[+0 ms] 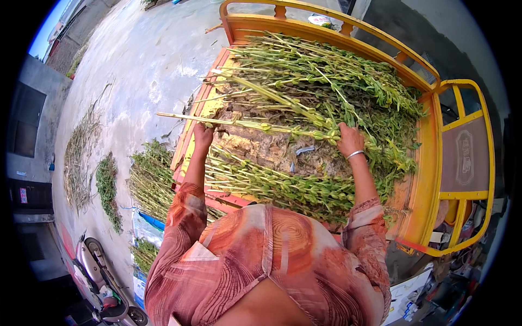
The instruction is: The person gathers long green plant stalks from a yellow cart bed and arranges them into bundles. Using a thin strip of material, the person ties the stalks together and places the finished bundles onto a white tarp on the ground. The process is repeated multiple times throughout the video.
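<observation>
A long pale-green stalk [255,126] with pods along it, looking like sesame, lies across in front of me over a yellow cart bed. My left hand [203,136] is closed around its bare cut end, near the bed's left edge. Farther right, my right hand [350,140] grips the podded, leafy part; a white bracelet circles that wrist. More cut stalks [304,60] are heaped on the far side of the bed, their leafy tops to the right. A nearer layer of stalks [272,182] lies close to my body.
Yellow rails [326,22] close the bed's far side, and a yellow frame with a brown panel [464,155] stands at the right. Dry leaf litter and a small blue-grey scrap [305,150] lie between the heaps. Bundles [155,176] rest on the concrete at left; a scooter [103,282] is parked lower left.
</observation>
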{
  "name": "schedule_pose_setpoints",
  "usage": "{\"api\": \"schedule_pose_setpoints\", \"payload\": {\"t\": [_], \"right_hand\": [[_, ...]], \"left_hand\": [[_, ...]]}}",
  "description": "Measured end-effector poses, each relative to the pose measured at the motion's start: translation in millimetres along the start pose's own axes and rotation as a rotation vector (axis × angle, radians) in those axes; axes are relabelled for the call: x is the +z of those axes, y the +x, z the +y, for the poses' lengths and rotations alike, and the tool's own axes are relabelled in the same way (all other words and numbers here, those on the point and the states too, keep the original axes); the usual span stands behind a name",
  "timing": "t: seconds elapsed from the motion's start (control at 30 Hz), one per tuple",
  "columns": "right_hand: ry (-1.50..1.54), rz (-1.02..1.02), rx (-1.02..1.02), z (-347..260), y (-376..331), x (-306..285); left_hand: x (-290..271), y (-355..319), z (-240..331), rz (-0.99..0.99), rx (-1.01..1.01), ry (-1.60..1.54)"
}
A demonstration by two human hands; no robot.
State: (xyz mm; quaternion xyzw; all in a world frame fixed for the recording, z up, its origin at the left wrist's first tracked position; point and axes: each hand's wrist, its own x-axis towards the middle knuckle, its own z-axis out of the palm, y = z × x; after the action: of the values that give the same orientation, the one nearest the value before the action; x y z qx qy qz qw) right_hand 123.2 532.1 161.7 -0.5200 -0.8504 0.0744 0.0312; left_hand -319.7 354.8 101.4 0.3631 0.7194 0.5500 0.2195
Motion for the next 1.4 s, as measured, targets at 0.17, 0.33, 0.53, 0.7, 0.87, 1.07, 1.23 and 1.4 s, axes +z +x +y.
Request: {"api": "schedule_pose_setpoints", "payload": {"t": [0.17, 0.33, 0.53, 0.7, 0.87, 1.07, 1.23, 1.4], "right_hand": [[-0.039, 0.042, 0.045, -7, -1, -11], [-0.027, 0.001, 0.075, -2, -7, -17], [-0.003, 0.051, 0.048, -30, -15, -12], [0.079, 0.143, 0.101, -13, -21, -14], [0.019, 0.164, 0.096, 1, -37, -28], [0.051, 0.073, 0.077, -32, -51, -12], [-0.059, 0.081, 0.089, -36, -62, 6], [-0.080, 0.076, 0.026, -51, -70, 15]], "left_hand": [[-30, 29, -8, 0.597, -0.726, -1.204], [13, 0, 36, 0.009, -0.335, -0.789], [142, -90, 115, -0.783, -0.047, -0.102], [128, -92, 64, -0.402, -0.155, -0.288], [-35, -54, 58, -0.025, -0.338, -0.226], [-370, 27, 126, 1.014, -0.343, 0.760], [-304, -43, 174, 1.088, 0.443, 1.003], [-84, -145, 210, 0.259, 0.867, 1.074]]}}
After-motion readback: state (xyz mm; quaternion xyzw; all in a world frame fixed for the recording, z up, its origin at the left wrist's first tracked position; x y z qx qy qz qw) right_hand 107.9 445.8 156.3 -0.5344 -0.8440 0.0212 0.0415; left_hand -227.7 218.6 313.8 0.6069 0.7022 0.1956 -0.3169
